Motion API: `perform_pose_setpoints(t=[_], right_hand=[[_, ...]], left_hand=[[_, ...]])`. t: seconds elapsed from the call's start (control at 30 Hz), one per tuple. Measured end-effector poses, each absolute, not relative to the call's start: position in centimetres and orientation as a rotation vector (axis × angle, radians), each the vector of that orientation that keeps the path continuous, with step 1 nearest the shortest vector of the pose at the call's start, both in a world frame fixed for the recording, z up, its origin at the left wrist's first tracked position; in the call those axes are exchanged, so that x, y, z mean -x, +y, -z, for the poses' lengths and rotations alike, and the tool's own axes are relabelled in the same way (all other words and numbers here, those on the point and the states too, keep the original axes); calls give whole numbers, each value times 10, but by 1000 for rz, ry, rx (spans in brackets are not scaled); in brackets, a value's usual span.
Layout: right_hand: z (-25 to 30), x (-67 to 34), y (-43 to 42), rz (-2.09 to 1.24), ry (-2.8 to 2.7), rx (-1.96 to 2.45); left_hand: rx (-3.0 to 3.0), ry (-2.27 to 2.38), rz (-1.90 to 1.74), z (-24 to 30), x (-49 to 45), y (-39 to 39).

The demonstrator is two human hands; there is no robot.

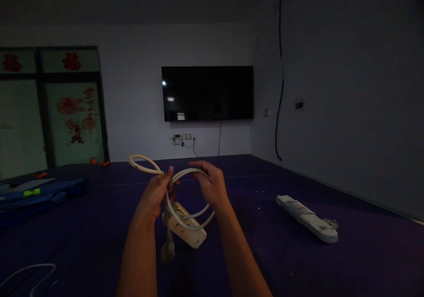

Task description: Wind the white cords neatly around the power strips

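Note:
My left hand point(155, 195) is closed round a bunch of white cable point(185, 173), with one loop sticking out to the left of it. My right hand point(212, 184) grips the same cable a little to the right, fingers curled over a loop. The cable belongs to a white power strip point(190, 233) that hangs below both hands, and its plug point(168, 249) dangles under my left wrist.
A second white power strip point(306, 217) with its cable wound round it lies on the dark purple floor point(99, 226) to the right. A black TV point(207, 93) hangs on the far wall. Blue fabric point(39, 195) lies at left, a white cable point(29, 272) at bottom left.

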State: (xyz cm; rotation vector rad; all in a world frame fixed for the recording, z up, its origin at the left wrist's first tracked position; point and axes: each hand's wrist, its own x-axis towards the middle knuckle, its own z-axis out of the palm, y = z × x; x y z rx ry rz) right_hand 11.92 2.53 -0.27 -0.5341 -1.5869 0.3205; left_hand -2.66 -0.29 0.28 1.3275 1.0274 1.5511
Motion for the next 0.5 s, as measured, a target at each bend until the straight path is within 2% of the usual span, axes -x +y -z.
perform_pose_setpoints(t=[0.13,0.33,0.43,0.5], right_hand=[[1,-120,24,-263,-1624,620],[-3,-128,15,44,-1715,944],[-2,-134,14,1,-1789,1012],[-3,-137,12,-47,-1849,869]], left_hand=[[-1313,1063,-1622,-1,25,2],[-1268,1146,-1733,-1,22,6],[-1265,1184,-1762,-1,23,8],[-1283,1215,-1776,1,26,9]])
